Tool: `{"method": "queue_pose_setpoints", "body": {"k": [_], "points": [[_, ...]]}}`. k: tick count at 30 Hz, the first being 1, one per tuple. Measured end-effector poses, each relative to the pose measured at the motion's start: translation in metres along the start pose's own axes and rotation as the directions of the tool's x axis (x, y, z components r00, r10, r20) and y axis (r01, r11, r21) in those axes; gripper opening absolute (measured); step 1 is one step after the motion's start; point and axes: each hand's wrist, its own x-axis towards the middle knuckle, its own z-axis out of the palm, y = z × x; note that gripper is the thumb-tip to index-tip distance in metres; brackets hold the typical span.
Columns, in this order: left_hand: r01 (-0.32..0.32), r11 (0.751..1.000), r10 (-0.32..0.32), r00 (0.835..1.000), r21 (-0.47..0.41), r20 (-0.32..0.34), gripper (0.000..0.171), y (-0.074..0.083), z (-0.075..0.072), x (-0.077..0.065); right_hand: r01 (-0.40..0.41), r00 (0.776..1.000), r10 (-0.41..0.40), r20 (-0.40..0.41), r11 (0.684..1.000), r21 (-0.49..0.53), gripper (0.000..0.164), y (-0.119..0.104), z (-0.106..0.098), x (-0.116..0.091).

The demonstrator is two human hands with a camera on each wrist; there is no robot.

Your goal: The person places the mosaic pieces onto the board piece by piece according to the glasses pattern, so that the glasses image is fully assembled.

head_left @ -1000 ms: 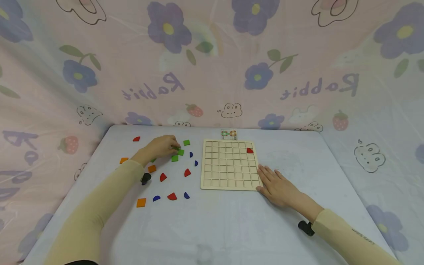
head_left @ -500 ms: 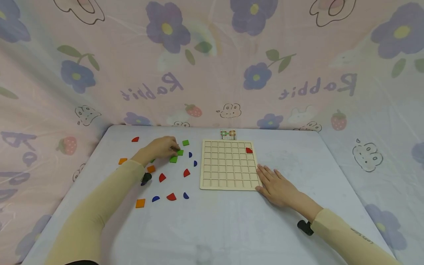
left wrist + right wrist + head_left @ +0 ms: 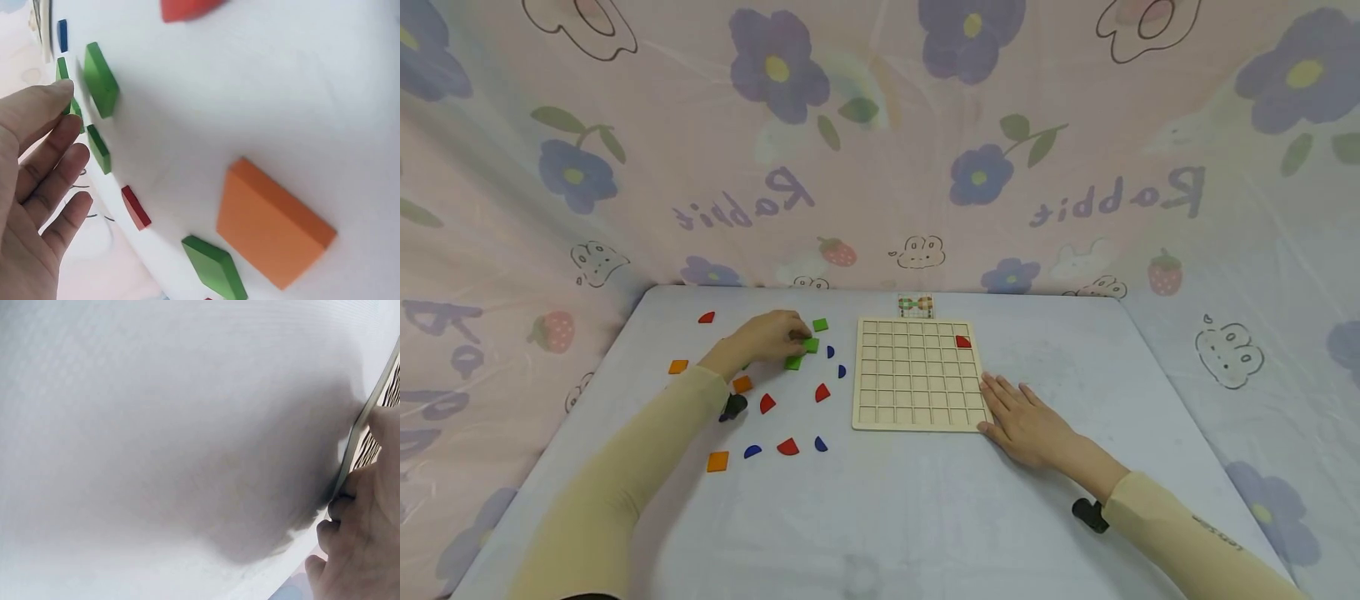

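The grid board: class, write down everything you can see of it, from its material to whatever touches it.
The grid board is pale, roughly square and looks wooden. It lies flat on the white tabletop, with a plain rim around rows of shallow square compartments divided by thin ridges. One red piece sits in the rightmost column, second row from the far edge. The person's right hand touches the board's right edge, near its closest corner.

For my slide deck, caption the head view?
Left hand at green pieces, right hand against a gridded board holding one red piece.
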Motion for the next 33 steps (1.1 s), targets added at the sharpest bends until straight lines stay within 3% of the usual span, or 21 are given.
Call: {"method": "queue_pose_setpoints", "body": {"k": [8,19,33], "points": [[-0.026,0.997,0.022,0.998,-0.067,-0.066,0.028,0.017,-0.004,0.006,-0.006,1.000,0.006,0.002,1.000,0.006,0.069,0.000,-0.002,0.000],[-0.056,0.990,0.043,0.994,-0.127,-0.101,0.031,0.043,0.003,0.027,-0.001,1.000,0.001,0.009,1.000,0.011,0.070,0.001,0.002,0.000],[-0.202,0.966,0.185,0.976,-0.160,-0.118,0.030,0.097,0.008,0.062,0.016,1.000,-0.016,0.012,1.000,0.012,0.069,0.001,0.000,0.000]]}}
